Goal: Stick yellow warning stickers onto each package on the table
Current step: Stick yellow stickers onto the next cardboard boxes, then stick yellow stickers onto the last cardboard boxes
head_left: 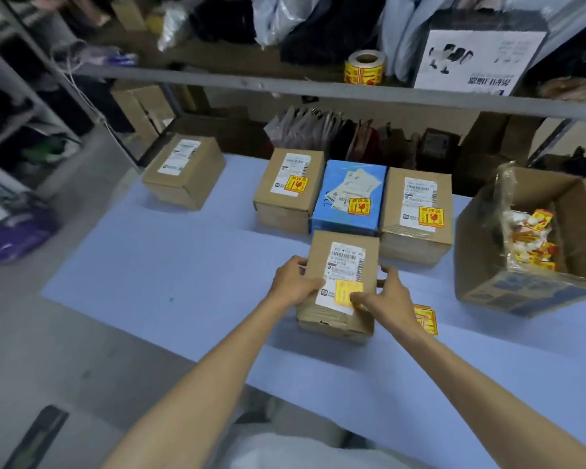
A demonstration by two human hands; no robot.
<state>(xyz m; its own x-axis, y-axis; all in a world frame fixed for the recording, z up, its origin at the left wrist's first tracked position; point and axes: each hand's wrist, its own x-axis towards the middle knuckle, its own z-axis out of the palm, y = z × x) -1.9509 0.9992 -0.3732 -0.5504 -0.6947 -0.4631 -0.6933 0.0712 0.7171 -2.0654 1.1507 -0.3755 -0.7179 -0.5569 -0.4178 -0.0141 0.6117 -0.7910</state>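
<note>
A brown cardboard package [344, 252] lies in front of me on the pale blue table [170, 265]. My left hand [293, 280] grips its left edge. The fingers of my right hand [383, 296] press on a yellow sticker [345, 291] on the package's white label. Behind it stand three packages bearing yellow stickers: a brown one [290, 187], a blue one [351, 198] and another brown one [418, 211]. A further brown package [185, 170] at the far left shows only a white label. A strip of yellow stickers [425, 318] lies right of my right hand.
An open cardboard box [487, 252] with several sticker scraps stands at the right. A sticker roll [365, 67] sits on the shelf above, beside a white box [471, 59]. Bags and boxes fill the shelves behind. The table's left edge drops to the grey floor.
</note>
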